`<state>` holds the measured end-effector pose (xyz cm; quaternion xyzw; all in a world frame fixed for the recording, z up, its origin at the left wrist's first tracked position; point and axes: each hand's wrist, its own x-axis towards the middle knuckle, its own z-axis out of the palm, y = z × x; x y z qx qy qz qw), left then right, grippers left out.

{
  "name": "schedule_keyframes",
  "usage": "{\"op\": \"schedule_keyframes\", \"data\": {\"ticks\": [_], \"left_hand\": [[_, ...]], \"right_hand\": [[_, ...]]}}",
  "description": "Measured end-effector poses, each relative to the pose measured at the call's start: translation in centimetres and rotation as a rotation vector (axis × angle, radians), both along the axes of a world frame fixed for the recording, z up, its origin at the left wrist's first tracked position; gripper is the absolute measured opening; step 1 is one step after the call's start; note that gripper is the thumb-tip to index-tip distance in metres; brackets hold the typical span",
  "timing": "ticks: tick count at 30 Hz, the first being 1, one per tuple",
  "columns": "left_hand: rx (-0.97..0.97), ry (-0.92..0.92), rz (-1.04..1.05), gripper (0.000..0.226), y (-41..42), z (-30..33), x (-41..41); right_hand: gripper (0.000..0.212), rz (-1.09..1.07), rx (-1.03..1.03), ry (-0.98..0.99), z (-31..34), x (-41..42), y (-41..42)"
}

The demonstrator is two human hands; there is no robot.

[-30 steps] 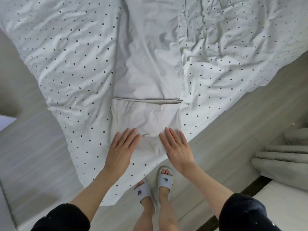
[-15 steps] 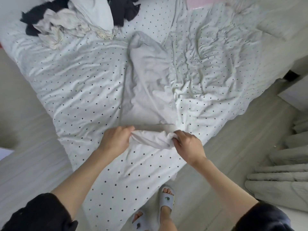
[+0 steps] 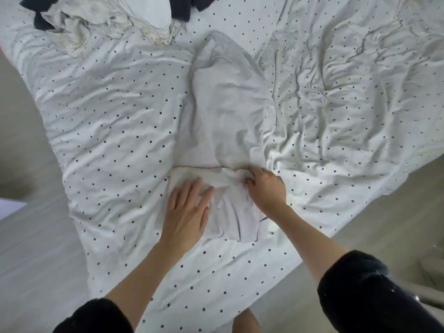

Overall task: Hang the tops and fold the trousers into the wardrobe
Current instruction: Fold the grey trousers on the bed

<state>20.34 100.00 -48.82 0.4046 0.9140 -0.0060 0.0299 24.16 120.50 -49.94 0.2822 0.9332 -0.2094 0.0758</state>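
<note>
Now 2 hands: left hand (image 3: 186, 212) flat on 1 trousers (image 3: 223, 131), right hand (image 3: 265, 188) pinching fold.

Soft, even daylight fills the head view, bright and slightly cool, with no hard glare. The polka-dot duvet (image 3: 115, 121) reads near-white, its creases marked by faint grey shading. Shallow shadows sit under the left hand (image 3: 186, 212) and right hand (image 3: 265, 188). Wide-angle distortion bends the bed's edges outward. The floor (image 3: 31, 248) at the margins looks smeared and soft, and the dark sleeve (image 3: 367, 294) is slightly blurred.
</note>
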Motion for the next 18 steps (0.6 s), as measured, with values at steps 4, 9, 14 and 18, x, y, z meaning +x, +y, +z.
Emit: {"op": "schedule_keyframes", "data": {"ticks": [4, 9, 14, 18], "left_hand": [[-0.104, -0.115, 0.009, 0.051, 0.8, -2.1, -0.9], [-0.130, -0.118, -0.004, 0.052, 1.0, -3.6, -1.2], [-0.071, -0.043, -0.059, 0.051, 0.3, -4.3, -1.5], [-0.054, -0.017, -0.250, 0.069, -2.9, -4.4, -0.1]], "right_hand": [[0.036, 0.078, 0.163, 0.335, -0.3, 1.4, -2.0], [0.054, 0.472, 0.162, 0.381, -3.1, 6.5, -6.3], [0.090, 0.498, 0.265, 0.090, -5.0, 7.4, -5.1], [0.084, 0.503, 0.310, 0.059, -5.4, 7.2, -5.2]]}}
